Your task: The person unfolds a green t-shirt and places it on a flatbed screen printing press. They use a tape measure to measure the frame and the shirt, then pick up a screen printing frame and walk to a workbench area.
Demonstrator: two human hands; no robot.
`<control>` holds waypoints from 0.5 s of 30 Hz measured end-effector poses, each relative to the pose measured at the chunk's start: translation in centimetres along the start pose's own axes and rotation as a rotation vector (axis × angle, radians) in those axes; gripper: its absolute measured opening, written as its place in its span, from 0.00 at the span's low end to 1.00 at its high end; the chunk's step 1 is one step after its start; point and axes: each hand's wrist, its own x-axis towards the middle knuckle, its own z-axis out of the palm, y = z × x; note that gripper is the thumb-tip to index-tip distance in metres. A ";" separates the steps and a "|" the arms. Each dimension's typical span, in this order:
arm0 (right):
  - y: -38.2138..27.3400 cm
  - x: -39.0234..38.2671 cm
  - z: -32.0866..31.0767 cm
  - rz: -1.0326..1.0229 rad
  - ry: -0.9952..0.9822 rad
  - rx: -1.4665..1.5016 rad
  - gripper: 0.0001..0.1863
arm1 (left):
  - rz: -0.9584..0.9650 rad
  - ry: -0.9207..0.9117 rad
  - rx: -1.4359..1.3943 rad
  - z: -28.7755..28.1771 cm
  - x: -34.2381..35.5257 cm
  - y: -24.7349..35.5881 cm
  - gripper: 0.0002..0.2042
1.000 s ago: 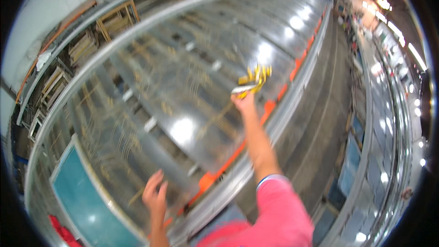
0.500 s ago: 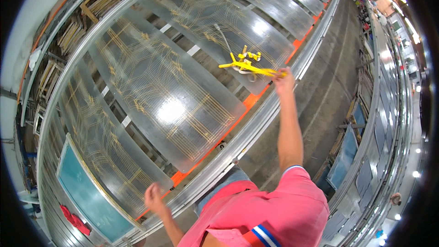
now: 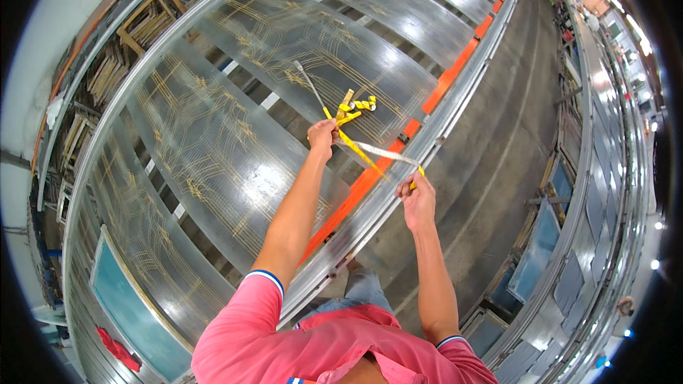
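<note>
A soft yellow-and-white measuring tape [image 3: 384,151] stretches between my two hands over the orange edge strip. My left hand [image 3: 323,135] grips it in closed fingers above one of the clear sheets [image 3: 384,71]. My right hand [image 3: 417,204] pinches another part of the tape beyond the metal rail, on the aisle side. Loose yellow curls of the tape lie on the sheet just past my left hand. A thin grey rod [image 3: 308,80] with a thicker tip points away from that hand; I cannot tell whether it is held.
Several large clear sheets with gold line patterns lie along the long rack. An orange strip [image 3: 448,78] and a metal rail [image 3: 370,231] border it. A teal framed screen [image 3: 135,295] and a red cloth [image 3: 117,348] are at lower left. Wooden frames [image 3: 153,18] lean at far left.
My left hand has reached forward from the lower left and taken hold of the tape. My right hand has drawn back toward me, and the tape now spans both hands.
</note>
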 end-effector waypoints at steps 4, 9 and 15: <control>-0.4 -1.9 -3.7 -0.048 0.047 0.010 0.13 | 0.174 0.102 0.671 2.9 -2.7 2.1 0.16; 0.4 -3.0 -3.1 0.003 -0.110 -0.122 0.13 | 0.101 0.230 1.123 4.8 -2.0 4.3 0.25; 1.1 -5.1 -2.3 0.014 -0.216 -0.126 0.12 | 0.058 0.138 0.740 1.1 4.4 5.0 0.13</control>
